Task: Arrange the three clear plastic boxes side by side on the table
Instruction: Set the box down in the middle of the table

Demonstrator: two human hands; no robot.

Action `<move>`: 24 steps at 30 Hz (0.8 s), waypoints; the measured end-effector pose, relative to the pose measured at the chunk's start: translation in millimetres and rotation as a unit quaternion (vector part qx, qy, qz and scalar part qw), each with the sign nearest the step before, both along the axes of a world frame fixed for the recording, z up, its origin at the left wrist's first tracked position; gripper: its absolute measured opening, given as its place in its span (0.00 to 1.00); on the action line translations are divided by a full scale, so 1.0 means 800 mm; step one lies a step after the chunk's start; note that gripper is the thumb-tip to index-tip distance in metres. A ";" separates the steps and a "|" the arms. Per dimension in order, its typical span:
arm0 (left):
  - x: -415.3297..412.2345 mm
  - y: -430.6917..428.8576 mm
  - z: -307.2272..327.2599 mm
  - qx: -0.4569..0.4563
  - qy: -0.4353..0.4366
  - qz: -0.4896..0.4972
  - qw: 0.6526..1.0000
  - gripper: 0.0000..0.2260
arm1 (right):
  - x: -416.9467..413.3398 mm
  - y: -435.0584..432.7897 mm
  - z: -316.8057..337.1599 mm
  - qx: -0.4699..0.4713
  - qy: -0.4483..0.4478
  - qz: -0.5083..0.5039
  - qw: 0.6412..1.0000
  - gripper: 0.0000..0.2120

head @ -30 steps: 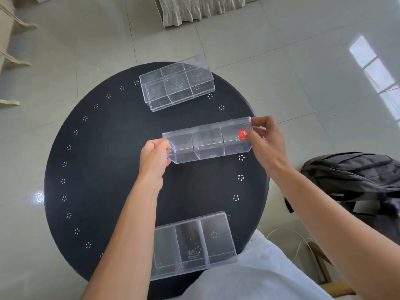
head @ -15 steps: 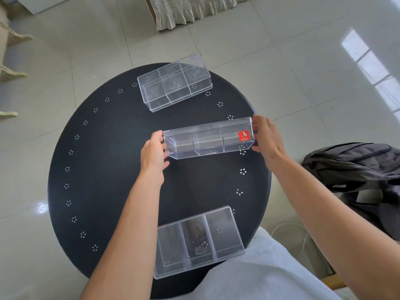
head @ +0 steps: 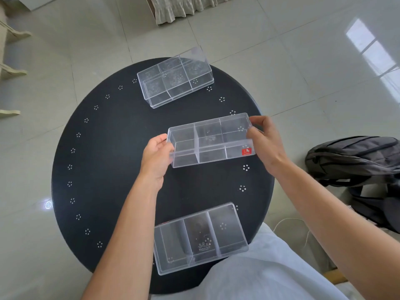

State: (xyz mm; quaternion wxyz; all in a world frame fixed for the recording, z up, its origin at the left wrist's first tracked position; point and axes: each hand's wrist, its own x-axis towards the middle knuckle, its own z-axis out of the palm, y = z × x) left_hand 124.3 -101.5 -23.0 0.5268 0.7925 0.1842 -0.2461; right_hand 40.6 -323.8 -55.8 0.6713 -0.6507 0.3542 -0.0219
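Note:
Three clear plastic boxes with inner dividers are over a round black table (head: 104,169). The middle box (head: 211,140), marked by a red sticker at its near right corner, is held at both short ends, open side facing up toward me. My left hand (head: 157,156) grips its left end and my right hand (head: 265,141) grips its right end. The far box (head: 175,77) lies near the table's back edge. The near box (head: 200,237) lies flat at the front edge, close to my lap.
A dark backpack (head: 357,167) lies on the tiled floor to the right of the table. A white cable (head: 290,221) runs beside it. Pale fabric-skirted furniture (head: 184,7) stands beyond the table, and light furniture legs (head: 13,72) are at the far left.
The middle box has been tipped between my hands, from showing its long side to showing its open compartments. Both hands kept their grip on its ends.

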 end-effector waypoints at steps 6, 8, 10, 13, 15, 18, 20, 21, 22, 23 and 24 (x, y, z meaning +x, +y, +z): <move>-0.013 0.005 -0.019 0.033 -0.013 -0.032 0.999 0.27 | -0.011 0.013 -0.018 -0.041 -0.015 0.022 0.999 0.20; -0.014 0.005 -0.021 0.029 -0.009 -0.026 0.999 0.28 | -0.011 0.015 -0.021 -0.051 -0.017 0.020 0.998 0.22; -0.014 0.005 -0.024 0.024 -0.001 -0.022 0.999 0.29 | -0.011 0.017 -0.023 -0.057 -0.020 0.015 0.998 0.22; -0.013 0.004 -0.028 0.022 0.000 -0.009 1.000 0.30 | -0.009 0.020 -0.021 -0.061 -0.023 0.002 0.998 0.21; -0.011 0.004 -0.030 0.020 0.002 0.005 1.000 0.29 | -0.004 0.019 -0.021 -0.061 -0.022 -0.007 0.998 0.19; -0.002 0.005 -0.030 0.023 0.011 0.039 0.999 0.28 | 0.010 0.010 -0.020 -0.076 -0.008 -0.034 0.996 0.16; 0.017 0.006 -0.030 0.024 0.014 0.073 0.997 0.28 | 0.031 -0.003 -0.016 -0.101 -0.003 -0.039 0.994 0.17; 0.030 0.006 -0.028 0.033 0.011 0.087 0.996 0.28 | 0.045 -0.011 -0.014 -0.112 -0.004 -0.031 0.993 0.18; 0.045 0.007 -0.028 0.044 0.010 0.097 0.994 0.26 | 0.062 -0.020 -0.010 -0.119 -0.006 -0.018 0.993 0.19; 0.060 0.007 -0.022 0.053 0.009 0.102 0.993 0.21 | 0.081 -0.029 -0.006 -0.124 -0.008 -0.005 0.992 0.20; 0.077 0.009 -0.021 0.062 0.006 0.104 0.993 0.13 | 0.102 -0.037 -0.002 -0.129 -0.011 0.007 0.992 0.21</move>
